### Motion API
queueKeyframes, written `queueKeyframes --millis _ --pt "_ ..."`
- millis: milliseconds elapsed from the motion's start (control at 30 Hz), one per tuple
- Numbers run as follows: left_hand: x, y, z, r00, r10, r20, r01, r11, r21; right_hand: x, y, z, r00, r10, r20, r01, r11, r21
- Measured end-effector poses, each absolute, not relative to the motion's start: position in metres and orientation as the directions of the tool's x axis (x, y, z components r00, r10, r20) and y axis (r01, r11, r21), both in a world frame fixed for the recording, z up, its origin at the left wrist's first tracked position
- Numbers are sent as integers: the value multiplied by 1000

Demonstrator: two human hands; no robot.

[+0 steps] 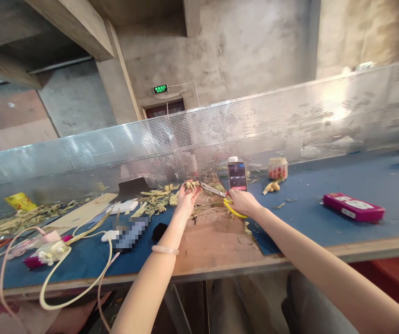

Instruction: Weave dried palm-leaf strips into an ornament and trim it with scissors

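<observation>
My left hand [187,196] grips a small bunch of dried plant stems [191,184], its fingers closed around them above the table. In my right hand [243,202] is a pair of scissors [214,189] with yellow handles. The blades point left and reach the stems at my left fingers; whether they are parted I cannot tell. Behind my right hand a phone [237,175] stands upright, showing a timer. More dried stalks [161,197] lie in a heap just left of my left hand.
A brown board [213,241] lies on the blue table [307,218]. A magenta box [353,207] and a jar [278,168] stand to the right. Charging cables [77,304] loop at the left, near a yellow packet [20,202]. A perforated metal screen [255,118] rises behind.
</observation>
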State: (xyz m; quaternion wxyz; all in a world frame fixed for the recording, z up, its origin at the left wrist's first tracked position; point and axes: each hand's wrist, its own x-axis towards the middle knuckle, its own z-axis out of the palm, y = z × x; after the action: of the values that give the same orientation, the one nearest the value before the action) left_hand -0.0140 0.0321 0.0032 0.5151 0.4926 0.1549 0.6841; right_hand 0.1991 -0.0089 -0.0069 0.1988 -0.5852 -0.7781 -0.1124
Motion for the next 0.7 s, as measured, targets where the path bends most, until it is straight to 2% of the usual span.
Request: queueKeyframes --millis 700 --pt "-13 34 0 72 862 502 -555 -383 739 198 -8 -6 -257 864 434 955 295 -23"
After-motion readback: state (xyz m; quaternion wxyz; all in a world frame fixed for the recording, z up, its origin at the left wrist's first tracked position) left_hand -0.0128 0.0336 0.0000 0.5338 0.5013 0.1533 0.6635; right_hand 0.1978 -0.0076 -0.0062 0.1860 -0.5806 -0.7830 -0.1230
